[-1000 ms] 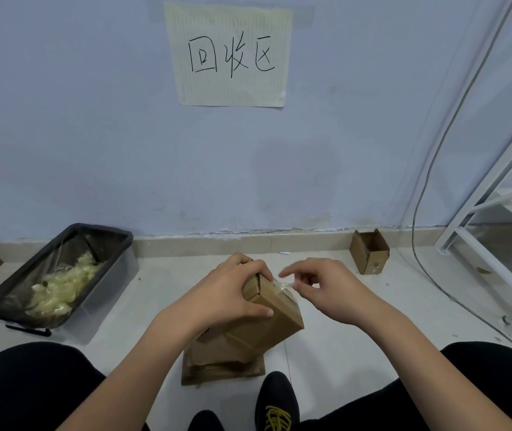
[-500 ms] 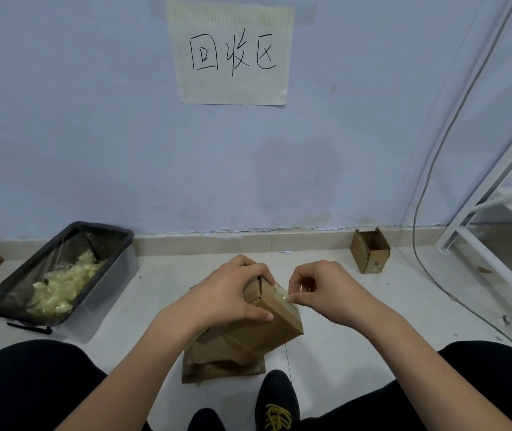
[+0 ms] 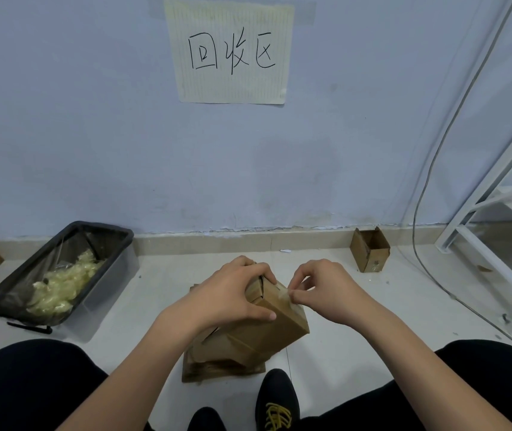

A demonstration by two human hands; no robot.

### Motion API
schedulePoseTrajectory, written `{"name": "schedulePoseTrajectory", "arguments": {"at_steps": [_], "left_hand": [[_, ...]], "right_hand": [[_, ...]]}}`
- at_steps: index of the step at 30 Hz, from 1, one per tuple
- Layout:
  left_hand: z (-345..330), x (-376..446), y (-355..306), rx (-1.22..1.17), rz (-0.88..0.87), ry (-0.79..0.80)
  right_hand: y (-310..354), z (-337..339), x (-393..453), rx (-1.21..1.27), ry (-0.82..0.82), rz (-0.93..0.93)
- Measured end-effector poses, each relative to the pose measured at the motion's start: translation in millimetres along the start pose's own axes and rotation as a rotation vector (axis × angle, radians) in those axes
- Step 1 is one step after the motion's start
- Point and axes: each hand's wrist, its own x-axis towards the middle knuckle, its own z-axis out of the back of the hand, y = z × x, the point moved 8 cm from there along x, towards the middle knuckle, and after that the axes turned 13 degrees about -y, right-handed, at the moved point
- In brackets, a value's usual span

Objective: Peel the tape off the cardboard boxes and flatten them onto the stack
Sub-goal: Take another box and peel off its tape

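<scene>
A small brown cardboard box (image 3: 274,329) is held tilted above a stack of flattened cardboard (image 3: 217,367) on the floor. My left hand (image 3: 226,295) grips the box's upper end, thumb on its near face. My right hand (image 3: 321,289) pinches a crumpled bit of clear tape (image 3: 284,294) at the box's top edge. A second small box (image 3: 370,251) stands open by the wall at the right.
A black-lined bin (image 3: 58,272) with a heap of peeled tape sits at the left by the wall. A white metal rack (image 3: 494,219) and a grey cable (image 3: 425,194) stand at the right. My knees and shoes (image 3: 276,402) frame the stack. A paper sign (image 3: 231,51) hangs on the wall.
My right hand moved in from the right to the box's top edge and now pinches the tape there. My left hand and the box stayed almost still.
</scene>
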Motion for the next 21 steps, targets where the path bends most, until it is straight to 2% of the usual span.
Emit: {"name": "schedulePoseTrajectory", "arguments": {"at_steps": [7, 14, 21], "left_hand": [[4, -1, -2, 0.004, -0.002, -0.001], [-1, -1, -5, 0.005, -0.035, 0.009], [2, -1, 1, -0.016, 0.005, -0.016]], "right_hand": [[2, 2, -4, 0.102, 0.045, -0.040], [-3, 0, -1, 0.103, 0.001, -0.079], [-8, 16, 3, 0.192, -0.068, -0.113]]}}
